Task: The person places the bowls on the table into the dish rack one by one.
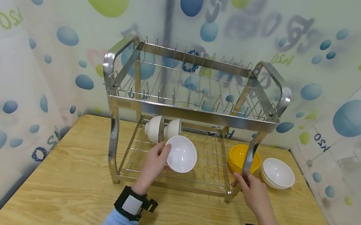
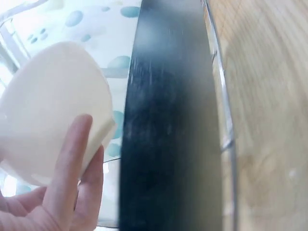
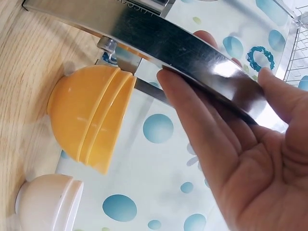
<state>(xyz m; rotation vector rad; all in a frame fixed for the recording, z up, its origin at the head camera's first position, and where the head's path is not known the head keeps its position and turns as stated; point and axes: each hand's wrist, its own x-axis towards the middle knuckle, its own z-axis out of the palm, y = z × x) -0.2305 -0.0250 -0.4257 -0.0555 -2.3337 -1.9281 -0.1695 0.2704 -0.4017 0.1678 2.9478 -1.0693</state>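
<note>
In the head view my left hand (image 1: 156, 161) holds a white bowl (image 1: 181, 154) by its left rim, the thumb on the rim and the bowl's inside facing up and forward. Seen from the left wrist, fingers press the outside of this bowl (image 2: 57, 106) near its foot. My right hand (image 1: 254, 195) grips the front right post of the metal dish rack (image 1: 193, 114), with thumb and fingers on opposite sides of the post (image 3: 192, 53). Two white bowls (image 1: 156, 129) stand on their sides on the rack's lower tier, behind the held bowl.
Right of the rack, a stack of yellow bowls (image 1: 243, 157) and a stack of white bowls (image 1: 278, 173) sit upright on the wooden table (image 1: 68, 189). The rack's upper tier has wire dividers (image 1: 186, 87) and side handles. A patterned curtain (image 1: 53, 87) surrounds the table.
</note>
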